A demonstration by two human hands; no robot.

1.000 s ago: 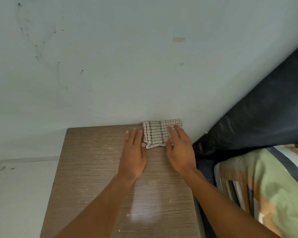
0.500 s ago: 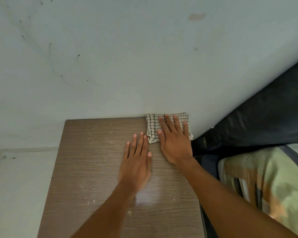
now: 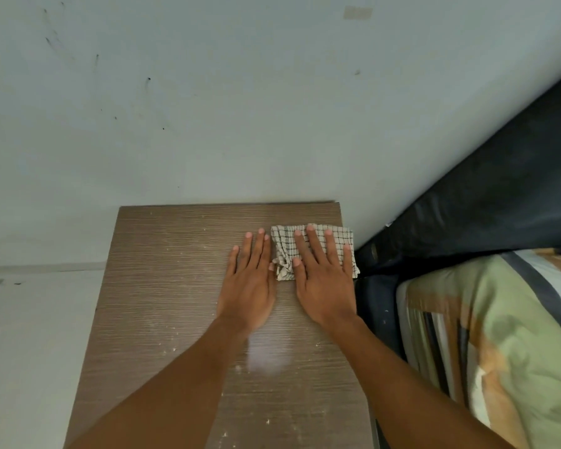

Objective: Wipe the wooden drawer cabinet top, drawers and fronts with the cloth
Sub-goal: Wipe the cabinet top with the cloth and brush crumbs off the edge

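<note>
**Cloth pinned flat at the cabinet's right edge**

Because the fingers [image 3: 314, 244] of our right hand [image 3: 326, 280] lie spread and flat on the folded checked cloth [image 3: 340, 236], not clamped on it, we judge they press it down to wipe. The cloth sits on the cabinet top [image 3: 162, 286], at its right edge and just short of its back edge. Our left hand [image 3: 250, 286] rests open on bare wood just left of the cloth, likely for bracing. Pale specks dot the top; drawers and fronts are out of view.
</note>
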